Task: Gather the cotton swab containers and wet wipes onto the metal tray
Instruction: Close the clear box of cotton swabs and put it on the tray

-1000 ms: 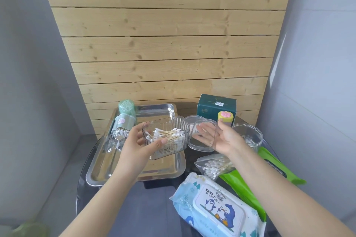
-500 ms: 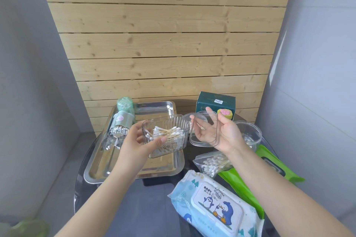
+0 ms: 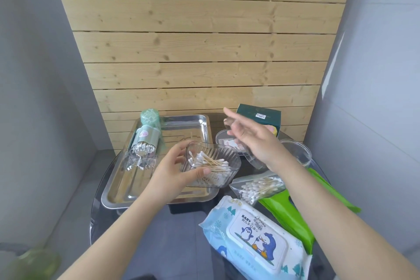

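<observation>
Tipping is your main risk: your left hand pinches the open ribbed swab box with the thumb on its near wall and the fingers curled round the far side, and nothing covers the loose swabs inside. Tilt it while lowering and they will likely scatter over the metal tray below.

Your right hand hovers at 2 o'clock of the box, fingers spread and pointing toward 10 o'clock. Something clear sits under its palm, probably a lid, but blur keeps me from telling whether the fingers grip it. If that hand sweeps down, it could knock the clear tub just behind the wrist.

From the fingers outward, both wrists are level and the forearms run back toward 6 o'clock.

Still off the tray: the swab bag at 4 o'clock and 2 wipe packs, the penguin pack and the green one. 1 green swab tube already lies on the tray at 10 o'clock.
</observation>
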`<state>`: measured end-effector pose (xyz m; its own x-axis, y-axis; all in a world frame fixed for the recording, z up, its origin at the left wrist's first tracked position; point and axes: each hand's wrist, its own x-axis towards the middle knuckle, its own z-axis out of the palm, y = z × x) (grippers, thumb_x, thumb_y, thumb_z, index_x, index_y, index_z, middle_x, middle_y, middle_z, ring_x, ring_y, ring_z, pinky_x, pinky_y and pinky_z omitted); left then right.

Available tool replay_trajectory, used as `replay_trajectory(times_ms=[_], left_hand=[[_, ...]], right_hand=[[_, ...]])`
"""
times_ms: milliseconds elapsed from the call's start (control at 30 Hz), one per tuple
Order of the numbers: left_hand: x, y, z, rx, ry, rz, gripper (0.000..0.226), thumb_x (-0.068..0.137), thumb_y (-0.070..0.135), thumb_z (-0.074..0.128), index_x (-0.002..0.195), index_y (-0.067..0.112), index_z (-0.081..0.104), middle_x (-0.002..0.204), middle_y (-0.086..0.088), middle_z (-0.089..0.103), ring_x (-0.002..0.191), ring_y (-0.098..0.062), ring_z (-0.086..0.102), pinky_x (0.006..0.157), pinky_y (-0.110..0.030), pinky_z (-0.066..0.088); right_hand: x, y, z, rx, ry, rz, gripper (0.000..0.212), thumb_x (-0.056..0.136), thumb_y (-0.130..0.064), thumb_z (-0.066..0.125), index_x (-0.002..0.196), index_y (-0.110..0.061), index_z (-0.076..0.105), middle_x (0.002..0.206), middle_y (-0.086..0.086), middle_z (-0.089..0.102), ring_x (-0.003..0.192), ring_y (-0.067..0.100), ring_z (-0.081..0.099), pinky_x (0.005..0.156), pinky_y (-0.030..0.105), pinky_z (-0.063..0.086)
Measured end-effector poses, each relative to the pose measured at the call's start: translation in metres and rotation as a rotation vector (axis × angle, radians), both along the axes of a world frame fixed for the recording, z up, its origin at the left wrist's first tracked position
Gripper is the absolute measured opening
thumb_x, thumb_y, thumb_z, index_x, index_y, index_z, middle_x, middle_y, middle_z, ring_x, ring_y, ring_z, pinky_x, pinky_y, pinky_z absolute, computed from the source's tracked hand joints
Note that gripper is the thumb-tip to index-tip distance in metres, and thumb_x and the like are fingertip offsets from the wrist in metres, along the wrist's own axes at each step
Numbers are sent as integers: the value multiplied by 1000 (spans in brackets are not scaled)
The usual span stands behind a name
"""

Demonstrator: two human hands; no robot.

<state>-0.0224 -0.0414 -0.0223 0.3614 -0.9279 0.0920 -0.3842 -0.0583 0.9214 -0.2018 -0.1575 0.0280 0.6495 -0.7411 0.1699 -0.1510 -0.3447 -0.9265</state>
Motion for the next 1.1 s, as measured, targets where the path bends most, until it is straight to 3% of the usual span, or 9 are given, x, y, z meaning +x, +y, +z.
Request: replay_trajectory(times_ms=[100,233,333,433,600,733,833,1033,1100], left_hand=[[2,-2,-2,-2,5,-46,67,67,40,82,124,46,48,128,14,55,119,-10,48,96,-27,37],[5,-3,-3,6,44,-111,72,60,53,79,126,46,50,121,11,60,118,-8,53,105,-33,41],[6,-2,-3,-14,101,-144,60,68,36,82,118,49,52,109,8,60,104,2,58,87,-24,50],[7,-3,-3,-22,103,-143,68,59,44,82,121,48,52,109,2,58,103,-10,57,67,-16,54],[6,-5,-6,-18,75,-133,73,57,49,80,124,41,53,108,4,54,104,-13,53,65,-11,50],[8,-6,-9,-31,58,-135,77,52,58,76,124,43,53,110,4,59,110,-16,57,94,-29,47],[7,-6,-7,-48,58,-149,72,54,56,78,122,43,55,101,12,59,101,-10,57,87,-22,45],[6,-5,-6,-68,91,-170,54,72,30,80,117,42,54,103,8,56,99,-6,53,68,-1,44],[6,-6,-7,-69,89,-159,59,66,37,82,117,45,52,111,4,57,105,-3,51,68,2,42]], right_hand=[[9,9,-6,-190,148,62,52,86,-45,54,137,-41,42,143,-12,47,127,-2,43,99,7,34],[17,16,-10,-394,261,124,63,76,-57,55,136,-42,42,148,-14,41,136,3,33,115,28,23],[22,19,-12,-428,330,152,76,65,-71,44,136,-45,39,151,-15,35,138,8,28,114,27,16],[24,20,-15,-431,323,162,77,63,-75,39,135,-49,37,151,-19,31,138,9,25,111,26,16],[28,25,-16,-442,308,188,81,66,-76,31,138,-40,40,151,-18,31,128,6,28,104,24,22],[30,25,-19,-433,298,185,78,73,-74,18,139,-39,40,146,-22,30,128,6,28,97,9,21],[30,26,-17,-390,286,175,68,79,-66,19,138,-39,41,143,-26,30,128,1,26,96,2,19],[30,24,-21,-363,302,184,40,98,-38,35,137,-39,42,149,-20,33,133,6,28,108,23,21],[32,24,-23,-370,309,177,40,98,-37,36,137,-39,42,147,-23,32,131,7,29,108,23,20]])
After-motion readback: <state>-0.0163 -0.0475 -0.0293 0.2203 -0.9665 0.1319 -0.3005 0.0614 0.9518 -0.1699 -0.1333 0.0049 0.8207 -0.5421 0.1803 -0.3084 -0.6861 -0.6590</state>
